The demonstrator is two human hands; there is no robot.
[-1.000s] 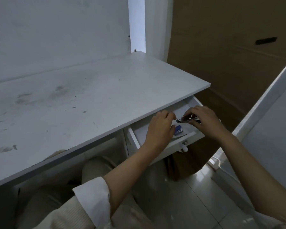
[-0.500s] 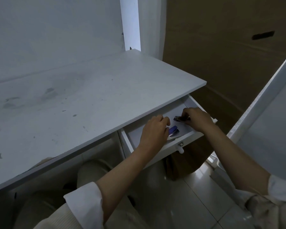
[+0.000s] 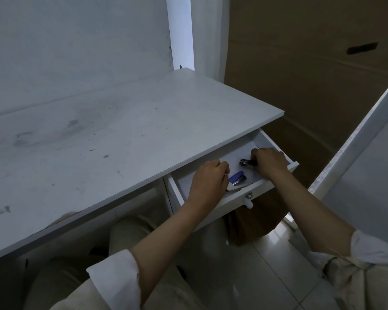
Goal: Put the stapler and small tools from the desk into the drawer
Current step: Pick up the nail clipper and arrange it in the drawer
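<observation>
White drawer [image 3: 251,194] stands pulled out under the desk [image 3: 121,139], both hands inside.
The right hand [image 3: 269,163] pinches a small dark metal tool [image 3: 246,162]; the left hand [image 3: 208,182] is curled, grip hidden, beside the blue stapler [image 3: 237,178] on the drawer floor.

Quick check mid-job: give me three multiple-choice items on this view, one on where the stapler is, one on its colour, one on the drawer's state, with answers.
1. Where is the stapler?
A. on the desk
B. in the drawer
C. on the floor

2. What colour is the stapler's top?
A. red
B. yellow
C. blue

3. What state is the drawer in?
A. pulled open
B. shut
C. taken out of the desk

Answers:
1 B, it lies on the drawer bottom between the left hand and the right hand.
2 C, its top shows blue.
3 A, its front stands out from under the desk, its inside showing.
</observation>
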